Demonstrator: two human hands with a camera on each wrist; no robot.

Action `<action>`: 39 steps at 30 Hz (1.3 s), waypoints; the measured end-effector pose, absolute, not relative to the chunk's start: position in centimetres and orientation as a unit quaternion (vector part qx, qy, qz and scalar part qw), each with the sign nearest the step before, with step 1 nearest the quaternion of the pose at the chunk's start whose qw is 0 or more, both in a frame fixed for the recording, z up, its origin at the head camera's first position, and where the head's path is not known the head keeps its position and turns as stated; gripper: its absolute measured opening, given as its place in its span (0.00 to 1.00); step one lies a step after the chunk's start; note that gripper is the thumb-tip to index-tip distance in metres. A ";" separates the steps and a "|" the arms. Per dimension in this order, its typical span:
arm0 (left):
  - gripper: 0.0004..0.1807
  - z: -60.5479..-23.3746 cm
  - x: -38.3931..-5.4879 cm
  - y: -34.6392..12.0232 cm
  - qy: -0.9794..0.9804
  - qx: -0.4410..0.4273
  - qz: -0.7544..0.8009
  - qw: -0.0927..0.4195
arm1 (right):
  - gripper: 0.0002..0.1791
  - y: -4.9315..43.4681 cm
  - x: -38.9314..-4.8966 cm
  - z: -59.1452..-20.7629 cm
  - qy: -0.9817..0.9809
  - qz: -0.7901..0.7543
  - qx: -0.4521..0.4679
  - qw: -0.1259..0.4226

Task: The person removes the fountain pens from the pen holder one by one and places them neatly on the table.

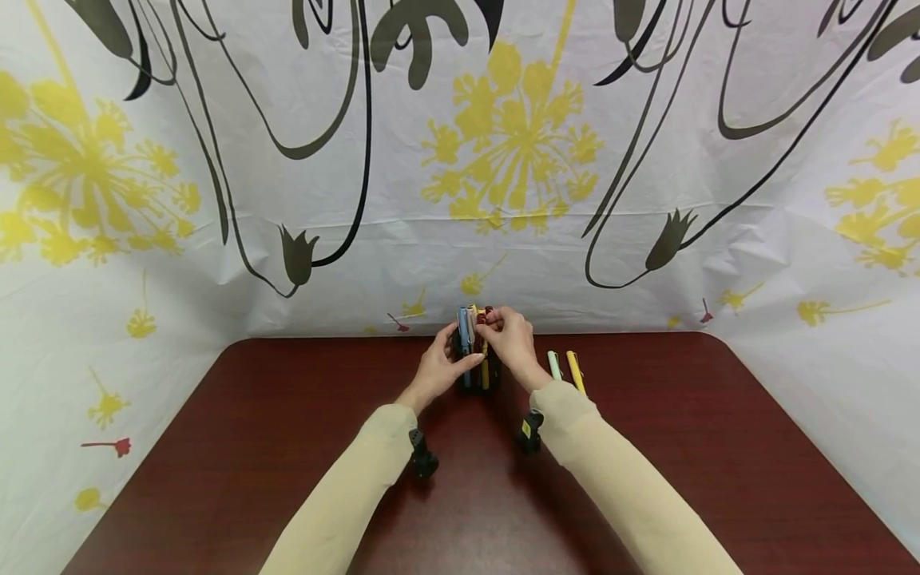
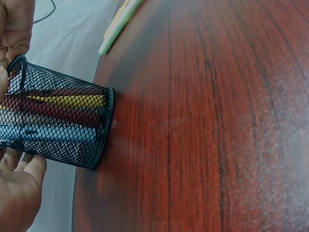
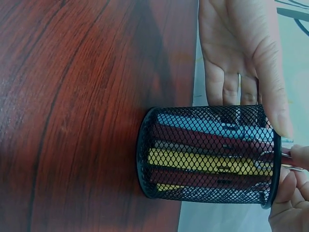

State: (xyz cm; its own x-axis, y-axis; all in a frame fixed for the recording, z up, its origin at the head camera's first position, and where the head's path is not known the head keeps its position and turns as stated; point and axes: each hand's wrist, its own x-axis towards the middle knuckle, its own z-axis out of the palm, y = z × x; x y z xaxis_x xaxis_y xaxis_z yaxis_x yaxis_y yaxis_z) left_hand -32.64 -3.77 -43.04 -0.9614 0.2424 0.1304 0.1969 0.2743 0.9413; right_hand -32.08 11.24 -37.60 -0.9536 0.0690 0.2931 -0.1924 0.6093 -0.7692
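Note:
Near the table's far edge stands a black mesh pen holder [image 3: 212, 157] with several pens upright in it, among them light blue, yellow and dark red ones. My left hand [image 1: 434, 366] holds the holder from its left side, the thumb reaching across the front near the rim. At the rim, my right hand [image 1: 512, 339] pinches the top of a dark red pen [image 3: 193, 138], whose lower part stands inside the mesh. The light blue pen [image 2: 60, 133] leans along the holder's left side.
To the right of the holder, a pale green pen [image 1: 554, 365] and a yellow pen [image 1: 575, 369] lie on the dark red-brown table [image 1: 237, 447], partly behind the right sleeve. A white patterned sheet [image 1: 388, 239] hangs right behind the table's far edge.

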 end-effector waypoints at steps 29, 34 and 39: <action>0.46 -43.1 -32.7 -3.6 0.803 0.126 0.581 0.022 | 0.11 13.2 -31.5 -36.5 -0.705 0.675 0.009 0.216; 0.44 -42.2 -31.9 -3.7 0.798 0.134 0.586 0.027 | 0.09 13.7 -31.5 -36.0 -0.628 0.733 0.022 0.262; 0.43 -39.7 -29.9 -3.7 0.790 0.146 0.594 0.038 | 0.07 14.4 -31.6 -35.7 -0.579 0.763 0.029 0.287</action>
